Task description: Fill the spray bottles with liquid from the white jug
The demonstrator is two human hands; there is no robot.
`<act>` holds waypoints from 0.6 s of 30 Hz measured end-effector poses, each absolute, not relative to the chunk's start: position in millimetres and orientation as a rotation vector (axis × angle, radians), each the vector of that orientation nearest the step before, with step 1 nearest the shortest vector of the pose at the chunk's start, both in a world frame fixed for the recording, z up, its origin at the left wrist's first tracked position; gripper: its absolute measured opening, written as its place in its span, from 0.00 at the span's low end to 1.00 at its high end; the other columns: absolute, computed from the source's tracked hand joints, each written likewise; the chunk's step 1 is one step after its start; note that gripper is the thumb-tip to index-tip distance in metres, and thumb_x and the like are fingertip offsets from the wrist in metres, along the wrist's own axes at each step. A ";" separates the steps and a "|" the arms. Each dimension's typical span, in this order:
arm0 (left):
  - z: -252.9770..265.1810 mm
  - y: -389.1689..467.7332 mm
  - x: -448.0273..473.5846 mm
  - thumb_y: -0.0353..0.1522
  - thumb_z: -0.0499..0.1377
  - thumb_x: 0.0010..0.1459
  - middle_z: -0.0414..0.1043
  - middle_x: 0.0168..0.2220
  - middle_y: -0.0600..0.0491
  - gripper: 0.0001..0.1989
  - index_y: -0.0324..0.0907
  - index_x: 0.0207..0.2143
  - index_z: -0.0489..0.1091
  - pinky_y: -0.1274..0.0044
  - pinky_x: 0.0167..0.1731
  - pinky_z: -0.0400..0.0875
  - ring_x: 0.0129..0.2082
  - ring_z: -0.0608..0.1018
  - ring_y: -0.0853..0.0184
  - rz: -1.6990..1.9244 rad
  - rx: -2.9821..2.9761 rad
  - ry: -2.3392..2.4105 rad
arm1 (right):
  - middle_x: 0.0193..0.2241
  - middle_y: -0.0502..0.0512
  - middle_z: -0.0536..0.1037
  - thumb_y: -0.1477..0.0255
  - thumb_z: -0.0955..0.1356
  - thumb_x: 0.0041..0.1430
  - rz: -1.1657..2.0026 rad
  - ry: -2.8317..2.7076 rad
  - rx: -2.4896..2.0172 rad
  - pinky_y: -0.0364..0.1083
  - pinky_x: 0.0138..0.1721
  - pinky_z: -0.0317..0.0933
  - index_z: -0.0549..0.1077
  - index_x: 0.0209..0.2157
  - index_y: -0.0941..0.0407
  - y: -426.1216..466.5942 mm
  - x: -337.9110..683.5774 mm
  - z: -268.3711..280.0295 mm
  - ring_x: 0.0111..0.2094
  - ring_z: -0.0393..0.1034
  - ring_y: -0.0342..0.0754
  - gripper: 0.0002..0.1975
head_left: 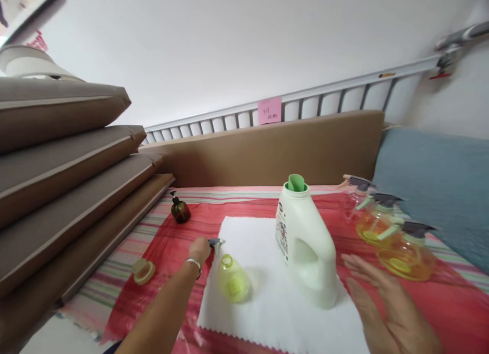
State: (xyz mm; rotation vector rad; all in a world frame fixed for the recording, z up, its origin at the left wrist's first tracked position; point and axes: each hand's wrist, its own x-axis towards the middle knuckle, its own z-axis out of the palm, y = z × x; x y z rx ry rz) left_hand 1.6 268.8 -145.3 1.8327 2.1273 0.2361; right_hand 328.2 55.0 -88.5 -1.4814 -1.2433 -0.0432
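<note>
My left hand (199, 250) is closed around a spray trigger head (216, 242), dark with a pale nozzle, at the left edge of a white cloth (260, 242). Just right of it, a yellow-green translucent bottle (234, 282) stands uncapped on the cloth. A large pale green detergent jug (305, 247) with a handle is upright on the cloth's right side, its green spout (296, 183) exposed at the top. My right hand (389, 305) is open, fingers stretched out, to the right of the jug and apart from it.
Several spray bottles (407, 257) stand at the right, beside a blue-grey cushion (435, 191). A dark pump bottle (180, 209) and a jug cap (143, 271) sit on the red sheet (198, 219) at left. Stacked cushions (69, 175) rise on the left; a brown padded board (260, 158) borders the back.
</note>
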 end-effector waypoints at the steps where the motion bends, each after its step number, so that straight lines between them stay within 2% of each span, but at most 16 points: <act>1: -141.9 270.9 0.3 0.35 0.55 0.58 0.68 0.46 0.48 0.14 0.40 0.45 0.66 0.68 0.40 0.70 0.42 0.73 0.63 0.287 1.784 2.109 | 0.42 0.58 0.73 0.61 0.60 0.58 -0.075 -1.294 -1.445 0.55 0.45 0.63 0.67 0.45 0.54 54.8 323.6 -89.4 0.44 0.68 0.56 0.17; 5: -107.3 269.2 -16.2 0.35 0.56 0.57 0.70 0.41 0.50 0.12 0.38 0.42 0.67 0.69 0.37 0.71 0.38 0.74 0.65 0.638 1.575 1.955 | 0.39 0.54 0.75 0.67 0.62 0.59 -0.108 -1.526 -1.276 0.46 0.42 0.66 0.68 0.43 0.51 59.4 309.0 -99.4 0.40 0.70 0.49 0.11; 9: -42.2 238.9 -33.3 0.37 0.59 0.53 0.73 0.33 0.50 0.13 0.36 0.36 0.68 0.74 0.34 0.71 0.31 0.77 0.67 1.057 1.442 1.688 | 0.36 0.51 0.75 0.69 0.62 0.59 0.038 -1.598 -1.151 0.39 0.40 0.66 0.67 0.42 0.50 57.1 296.7 -104.5 0.37 0.72 0.44 0.08; 12: 9.9 196.7 -30.2 0.40 0.59 0.52 0.74 0.37 0.52 0.15 0.41 0.39 0.68 0.74 0.37 0.72 0.35 0.77 0.67 1.277 1.425 1.418 | 0.36 0.49 0.75 0.69 0.62 0.60 0.137 -1.626 -1.089 0.37 0.39 0.66 0.67 0.43 0.49 52.9 286.8 -105.2 0.36 0.72 0.42 0.09; 14: 36.9 168.0 -19.0 0.35 0.63 0.48 0.75 0.35 0.52 0.14 0.40 0.37 0.69 0.71 0.39 0.72 0.34 0.77 0.66 1.484 1.275 1.002 | 0.36 0.48 0.75 0.70 0.62 0.60 0.179 -1.657 -1.064 0.36 0.39 0.65 0.66 0.43 0.48 51.8 281.6 -106.8 0.37 0.72 0.41 0.09; 18: 63.6 133.7 12.5 0.32 0.63 0.49 0.75 0.35 0.51 0.10 0.39 0.35 0.71 0.71 0.39 0.73 0.32 0.77 0.67 1.569 1.263 0.784 | 0.36 0.47 0.75 0.71 0.63 0.59 0.203 -1.715 -1.037 0.36 0.40 0.64 0.66 0.43 0.48 54.1 278.2 -114.3 0.38 0.71 0.41 0.09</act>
